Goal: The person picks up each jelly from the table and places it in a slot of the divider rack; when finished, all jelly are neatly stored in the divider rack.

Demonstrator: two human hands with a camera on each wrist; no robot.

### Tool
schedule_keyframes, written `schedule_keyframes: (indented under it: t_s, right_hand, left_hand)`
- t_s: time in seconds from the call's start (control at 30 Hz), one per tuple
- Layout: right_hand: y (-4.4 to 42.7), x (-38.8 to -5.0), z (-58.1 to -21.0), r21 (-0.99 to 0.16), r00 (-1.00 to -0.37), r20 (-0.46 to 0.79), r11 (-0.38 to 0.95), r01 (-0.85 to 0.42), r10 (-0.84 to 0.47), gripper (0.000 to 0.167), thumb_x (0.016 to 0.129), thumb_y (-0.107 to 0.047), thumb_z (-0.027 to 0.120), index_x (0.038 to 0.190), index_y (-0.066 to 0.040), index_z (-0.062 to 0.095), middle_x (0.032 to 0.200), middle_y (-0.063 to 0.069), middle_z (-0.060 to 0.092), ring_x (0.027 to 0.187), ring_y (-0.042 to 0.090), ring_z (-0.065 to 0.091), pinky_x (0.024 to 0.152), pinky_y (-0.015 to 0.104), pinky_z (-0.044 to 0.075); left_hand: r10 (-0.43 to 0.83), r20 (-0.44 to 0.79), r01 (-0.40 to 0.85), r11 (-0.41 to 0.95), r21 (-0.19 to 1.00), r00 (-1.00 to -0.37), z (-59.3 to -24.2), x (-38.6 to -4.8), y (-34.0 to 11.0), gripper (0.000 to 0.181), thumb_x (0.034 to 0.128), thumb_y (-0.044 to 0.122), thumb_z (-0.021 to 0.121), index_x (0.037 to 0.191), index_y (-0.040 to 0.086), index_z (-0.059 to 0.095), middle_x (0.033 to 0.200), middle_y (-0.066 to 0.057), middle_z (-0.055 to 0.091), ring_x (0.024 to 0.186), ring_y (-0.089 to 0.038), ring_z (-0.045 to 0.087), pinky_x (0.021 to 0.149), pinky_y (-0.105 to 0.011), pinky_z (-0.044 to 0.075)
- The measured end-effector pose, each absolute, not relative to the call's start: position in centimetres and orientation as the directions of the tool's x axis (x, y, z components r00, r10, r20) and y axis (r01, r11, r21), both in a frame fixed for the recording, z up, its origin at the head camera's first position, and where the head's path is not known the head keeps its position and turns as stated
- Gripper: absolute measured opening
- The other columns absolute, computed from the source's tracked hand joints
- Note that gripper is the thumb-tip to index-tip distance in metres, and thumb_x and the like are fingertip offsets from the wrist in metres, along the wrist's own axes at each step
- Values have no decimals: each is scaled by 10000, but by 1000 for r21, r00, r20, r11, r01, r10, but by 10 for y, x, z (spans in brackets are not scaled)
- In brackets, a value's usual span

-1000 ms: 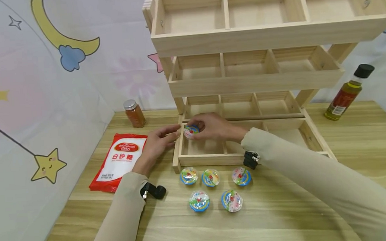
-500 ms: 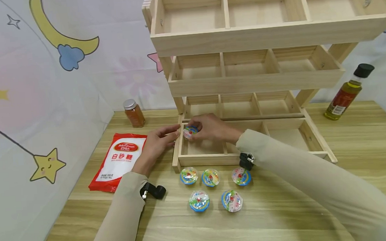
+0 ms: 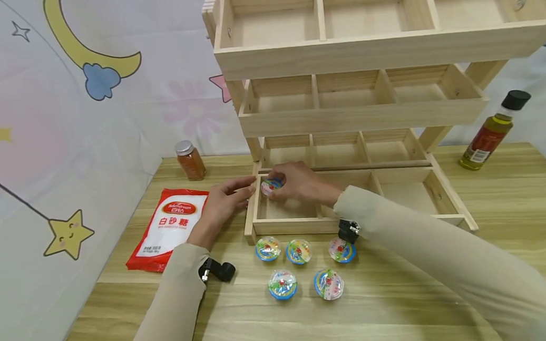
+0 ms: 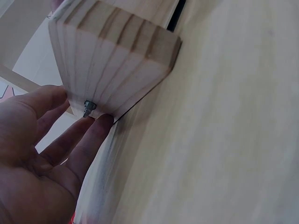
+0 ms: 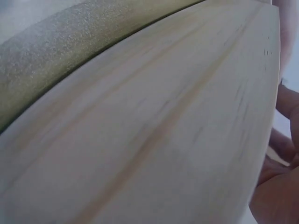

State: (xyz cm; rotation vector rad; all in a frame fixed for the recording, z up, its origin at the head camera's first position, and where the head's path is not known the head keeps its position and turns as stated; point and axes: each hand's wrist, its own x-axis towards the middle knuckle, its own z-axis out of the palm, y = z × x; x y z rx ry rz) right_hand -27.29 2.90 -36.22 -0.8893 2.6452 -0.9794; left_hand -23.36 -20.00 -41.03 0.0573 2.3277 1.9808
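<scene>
In the head view, my right hand (image 3: 301,182) pinches a small jelly cup (image 3: 269,187) with a printed lid. It holds the cup inside the front left compartment of the wooden tiered shelf (image 3: 296,226). My left hand (image 3: 220,205) rests its fingertips on the outer left end of that bottom tier. The left wrist view has the left hand (image 4: 46,158) touching the end panel (image 4: 103,65) near a screw, fingers loosely extended. A wooden board (image 5: 154,121) fills most of the right wrist view, with part of the right hand (image 5: 280,186) behind it and the cup hidden.
Several jelly cups (image 3: 282,284) lie on the table before the shelf. A red and white sugar bag (image 3: 170,228) lies left, with a spice jar (image 3: 190,161) behind it. An oil bottle (image 3: 489,135) stands at right. Upper tiers (image 3: 364,54) overhang the bottom one.
The right wrist and forearm have shifted slightly left, while the right fingers stay on the jelly cup in the same corner. The left hand has not visibly moved.
</scene>
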Motion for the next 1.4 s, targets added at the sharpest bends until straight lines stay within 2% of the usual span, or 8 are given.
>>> schedule_keyframes:
  t_s: [0.5,0.87,1.1,1.23,1.4]
  right_hand:
    - [27,-269,-366,-636,-811,13,622,-458,-584,368,937,-221,840,1220,-12,733,1129,92,763,989,212,661,901,356,557]
    - [29,-270,-364,-617,-797,-7,630,-472,-604,410,932,-207,853,1243,17,709,1177,138,755,1059,249,683,954,369,562]
    - [40,-266,-353,-606,-789,-13,632,-482,-614,459,949,-267,839,1274,25,699,1230,161,741,1138,289,689,1004,404,561]
    - [51,-259,-342,-624,-782,-3,612,-485,-623,474,971,-209,808,1344,48,666,1292,194,710,1168,312,691,1015,415,566]
    - [65,-248,-335,-645,-753,65,548,-533,-655,404,996,-157,763,1318,69,670,1287,221,707,1158,325,697,1008,424,574]
  left_hand:
    - [86,-44,-31,152,988,-995,-408,-234,-199,397,1043,194,722,1412,52,692,1421,-126,664,1130,-166,689,915,-289,605]
    - [86,-46,-33,150,988,-995,-408,-232,-199,392,1044,179,715,1410,41,689,1420,-130,662,1126,-166,686,917,-291,605]
    - [84,-48,-35,145,989,-995,-408,-233,-198,395,1039,183,723,1408,44,693,1422,-125,663,1146,-165,678,924,-292,603]
    - [82,-48,-35,155,987,-996,-408,-234,-198,398,1038,191,728,1407,46,694,1423,-126,662,1152,-177,679,922,-294,604]
    - [73,-55,-42,164,986,-996,-409,-234,-199,396,1038,201,730,1405,57,698,1420,-122,665,1151,-192,684,916,-298,607]
